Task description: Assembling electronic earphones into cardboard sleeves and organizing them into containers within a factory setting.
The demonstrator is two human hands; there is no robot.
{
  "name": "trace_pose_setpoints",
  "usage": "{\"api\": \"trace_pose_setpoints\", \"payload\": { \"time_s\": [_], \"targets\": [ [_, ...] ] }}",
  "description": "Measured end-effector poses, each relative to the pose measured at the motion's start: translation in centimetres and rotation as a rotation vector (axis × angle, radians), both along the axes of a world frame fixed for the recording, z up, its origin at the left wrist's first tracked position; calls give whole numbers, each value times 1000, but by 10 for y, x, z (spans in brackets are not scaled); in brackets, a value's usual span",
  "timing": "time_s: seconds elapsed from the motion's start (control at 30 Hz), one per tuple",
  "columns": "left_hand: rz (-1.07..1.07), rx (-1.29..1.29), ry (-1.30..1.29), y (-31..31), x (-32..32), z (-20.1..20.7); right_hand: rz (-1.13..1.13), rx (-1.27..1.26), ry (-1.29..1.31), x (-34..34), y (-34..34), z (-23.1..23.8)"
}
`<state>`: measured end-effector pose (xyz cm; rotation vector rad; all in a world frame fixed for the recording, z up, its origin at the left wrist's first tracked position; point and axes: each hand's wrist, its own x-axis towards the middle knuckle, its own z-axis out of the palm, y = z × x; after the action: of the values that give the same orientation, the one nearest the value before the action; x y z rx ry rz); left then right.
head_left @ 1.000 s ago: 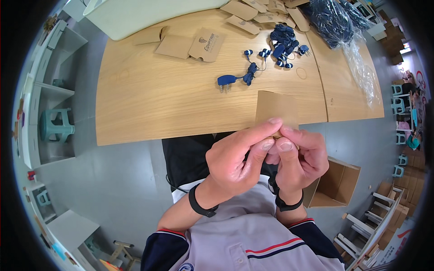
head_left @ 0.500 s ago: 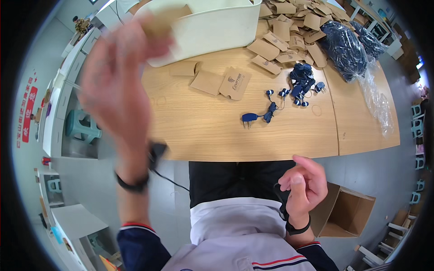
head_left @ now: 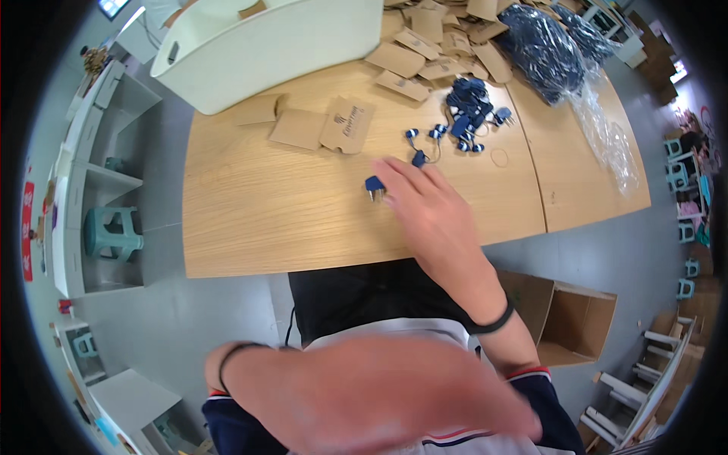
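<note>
My right hand [head_left: 436, 216] is over the table, its fingers reaching down to a dark blue earphone set. The set's two-pronged plug [head_left: 374, 184] shows beside the fingertips, while part of its cord is under the hand. Two earbuds [head_left: 436, 132] of that set lie just beyond. Low across my torso, my left hand [head_left: 425, 390] is smeared by motion, so its fingers cannot be made out. A pile of similar blue earphones [head_left: 469, 106] lies farther right. Flat brown cardboard sleeves [head_left: 347, 126] rest left of them.
A white bin [head_left: 280, 64] stands at the table's far left, a brown piece inside. Many brown sleeves [head_left: 402, 59] are heaped at the back, beside a clear plastic bag of dark blue items [head_left: 542, 49]. A cardboard box [head_left: 576, 322] sits on the floor at right.
My left hand has come back from near the bin to my torso; the brown packet it held is out of sight. My right hand has gone forward from my lap to the blue earphones.
</note>
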<state>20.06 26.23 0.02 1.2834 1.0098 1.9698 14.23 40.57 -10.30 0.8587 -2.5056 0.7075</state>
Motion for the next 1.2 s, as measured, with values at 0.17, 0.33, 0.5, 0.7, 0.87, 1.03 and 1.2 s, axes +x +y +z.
{"api": "trace_pose_setpoints", "payload": {
  "time_s": [0.17, 0.33, 0.5, 0.7, 0.87, 1.03, 1.2],
  "targets": [
    [-348, 245, -455, -17, 42, -26, 24, 60, -115, -14, -18, -15],
    [995, -447, -290, -15, 30, -30, -17, -446, -46, -2, -1, 7],
    [1315, -519, 346, 21, -35, -80, 25, -837, 128, -1, 15, 29],
    [1282, -778, 423, 32, -63, -117, -188, -710, -34, -1, 35, 11],
    [1283, -939, 751, 25, -66, -136, -275, -596, -282, 15, 51, -14],
    [1354, -1043, 568, 19, -46, -122, -338, -285, -329, 22, 30, -17],
    [1369, -1059, 664, 18, -29, -125, -360, -7, -400, 15, 12, 1]
  ]
}}
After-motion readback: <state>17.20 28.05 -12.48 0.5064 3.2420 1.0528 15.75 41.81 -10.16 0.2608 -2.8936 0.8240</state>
